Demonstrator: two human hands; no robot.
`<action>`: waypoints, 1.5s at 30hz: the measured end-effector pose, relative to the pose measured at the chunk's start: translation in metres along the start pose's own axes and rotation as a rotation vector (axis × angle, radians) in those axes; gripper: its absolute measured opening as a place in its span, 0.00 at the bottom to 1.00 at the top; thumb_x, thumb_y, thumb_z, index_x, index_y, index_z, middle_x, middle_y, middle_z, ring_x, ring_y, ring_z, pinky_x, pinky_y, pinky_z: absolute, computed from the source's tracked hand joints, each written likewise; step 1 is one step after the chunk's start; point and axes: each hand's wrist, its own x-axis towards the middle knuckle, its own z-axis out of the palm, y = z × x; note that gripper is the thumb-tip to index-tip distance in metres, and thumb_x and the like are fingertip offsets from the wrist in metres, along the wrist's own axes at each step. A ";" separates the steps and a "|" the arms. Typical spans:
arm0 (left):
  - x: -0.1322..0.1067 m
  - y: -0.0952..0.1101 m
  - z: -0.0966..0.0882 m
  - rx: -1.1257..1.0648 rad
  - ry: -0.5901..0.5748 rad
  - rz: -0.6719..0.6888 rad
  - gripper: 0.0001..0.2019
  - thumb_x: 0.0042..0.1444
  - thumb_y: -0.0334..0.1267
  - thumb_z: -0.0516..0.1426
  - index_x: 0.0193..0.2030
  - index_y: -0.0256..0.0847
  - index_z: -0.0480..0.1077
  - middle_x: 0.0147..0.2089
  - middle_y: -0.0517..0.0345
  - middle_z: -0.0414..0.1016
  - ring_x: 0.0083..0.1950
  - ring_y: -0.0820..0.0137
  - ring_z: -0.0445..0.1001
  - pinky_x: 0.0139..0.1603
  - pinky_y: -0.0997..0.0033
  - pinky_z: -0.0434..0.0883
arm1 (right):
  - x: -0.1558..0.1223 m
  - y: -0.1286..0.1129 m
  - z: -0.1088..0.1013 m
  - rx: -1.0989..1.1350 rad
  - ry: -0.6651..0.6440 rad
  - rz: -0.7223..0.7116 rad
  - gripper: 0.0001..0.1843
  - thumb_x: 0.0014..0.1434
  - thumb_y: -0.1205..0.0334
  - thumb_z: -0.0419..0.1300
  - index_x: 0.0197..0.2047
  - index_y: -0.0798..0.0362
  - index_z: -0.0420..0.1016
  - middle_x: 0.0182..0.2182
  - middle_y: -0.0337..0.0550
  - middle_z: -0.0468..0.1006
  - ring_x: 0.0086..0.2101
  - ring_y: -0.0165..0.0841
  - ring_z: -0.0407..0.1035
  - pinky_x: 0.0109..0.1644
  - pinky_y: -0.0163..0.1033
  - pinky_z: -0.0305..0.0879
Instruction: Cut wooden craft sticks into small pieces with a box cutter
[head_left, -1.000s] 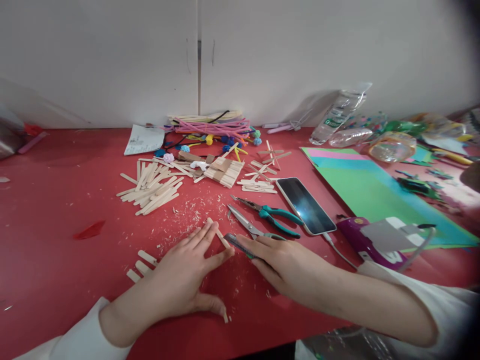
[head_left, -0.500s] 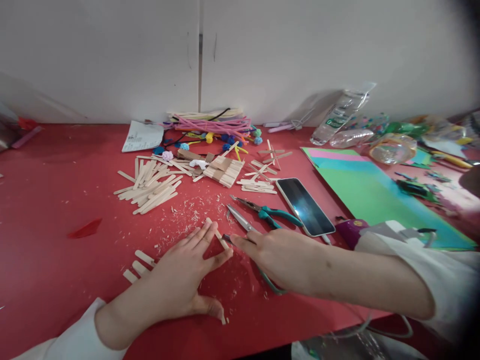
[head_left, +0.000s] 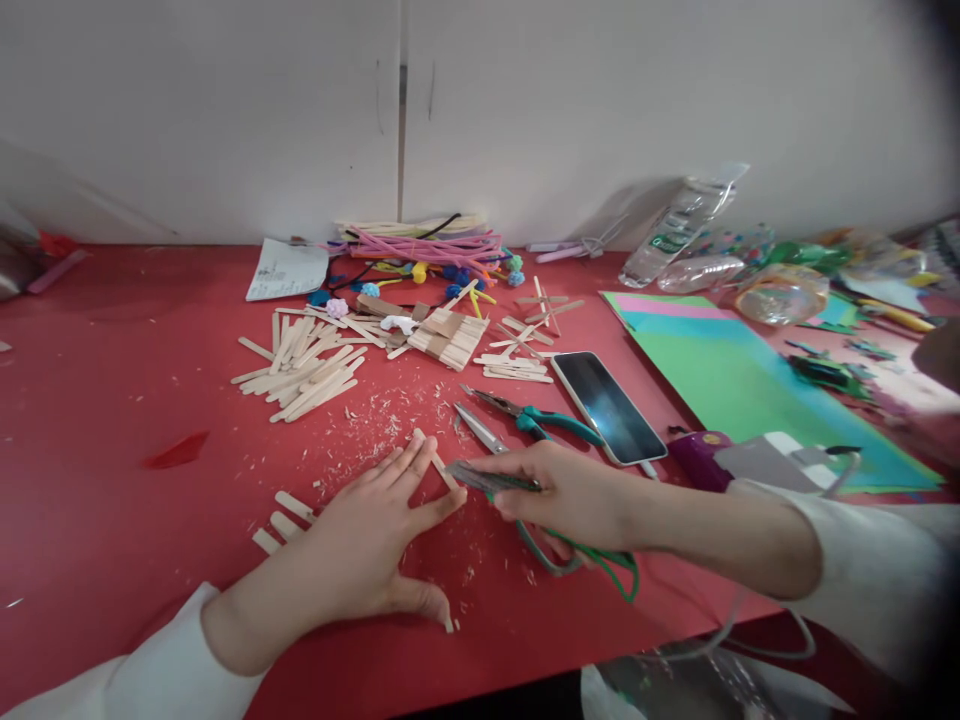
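My left hand (head_left: 375,545) lies on the red table with fingers spread, its fingertips pressing a wooden craft stick (head_left: 444,470) down. A small pale wood end shows at the thumb tip. My right hand (head_left: 559,490) grips a craft knife (head_left: 491,477) with a green cord (head_left: 622,575) trailing from it. The knife's tip is at the stick, beside my left index fingertip. Under my right hand lie scissors (head_left: 480,428), their handles partly hidden. Wood shavings (head_left: 382,415) are scattered in front of my hands. Several cut sticks (head_left: 286,524) lie beside my left forearm.
Beyond my hands are loose craft sticks (head_left: 300,370), a banded bundle (head_left: 450,338) and pipe cleaners (head_left: 424,248). To the right lie pliers (head_left: 555,422), a phone (head_left: 609,408), a purple glue gun (head_left: 701,458), coloured paper (head_left: 720,370) and a plastic bottle (head_left: 675,230).
My right hand has turned and shifted slightly, so more of the knife and its green cord shows. My left hand keeps its place on the stick.
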 end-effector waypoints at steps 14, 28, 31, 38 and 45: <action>-0.001 0.003 -0.003 0.034 -0.014 -0.052 0.41 0.44 0.63 0.58 0.64 0.52 0.55 0.71 0.44 0.39 0.68 0.46 0.38 0.60 0.43 0.55 | -0.002 0.023 0.013 0.659 0.198 -0.005 0.26 0.58 0.60 0.55 0.59 0.50 0.60 0.17 0.29 0.69 0.11 0.22 0.59 0.12 0.27 0.54; 0.008 -0.014 0.004 0.167 0.366 -0.093 0.11 0.61 0.35 0.50 0.45 0.39 0.71 0.45 0.49 0.73 0.46 0.60 0.70 0.46 0.59 0.70 | 0.042 0.017 0.010 -0.012 0.617 -0.408 0.04 0.54 0.64 0.53 0.34 0.52 0.60 0.27 0.35 0.63 0.27 0.29 0.57 0.31 0.36 0.56; 0.009 -0.015 0.002 0.110 0.372 -0.120 0.06 0.60 0.38 0.53 0.35 0.40 0.69 0.37 0.53 0.70 0.41 0.62 0.67 0.41 0.61 0.68 | 0.042 0.025 0.009 0.027 0.594 -0.397 0.04 0.55 0.64 0.53 0.35 0.51 0.59 0.26 0.34 0.62 0.25 0.28 0.57 0.30 0.35 0.55; 0.010 -0.016 0.006 0.039 0.446 -0.141 0.08 0.57 0.36 0.56 0.28 0.40 0.62 0.30 0.59 0.67 0.34 0.66 0.63 0.33 0.67 0.62 | 0.045 0.030 0.007 0.038 0.555 -0.387 0.04 0.55 0.64 0.54 0.35 0.51 0.60 0.25 0.33 0.62 0.24 0.28 0.57 0.28 0.34 0.54; 0.009 -0.015 0.007 -0.042 0.421 -0.186 0.07 0.57 0.33 0.55 0.29 0.41 0.61 0.30 0.60 0.67 0.33 0.66 0.64 0.33 0.67 0.62 | 0.046 0.030 0.014 0.016 0.486 -0.353 0.05 0.55 0.66 0.54 0.35 0.50 0.60 0.27 0.37 0.70 0.27 0.31 0.65 0.29 0.35 0.58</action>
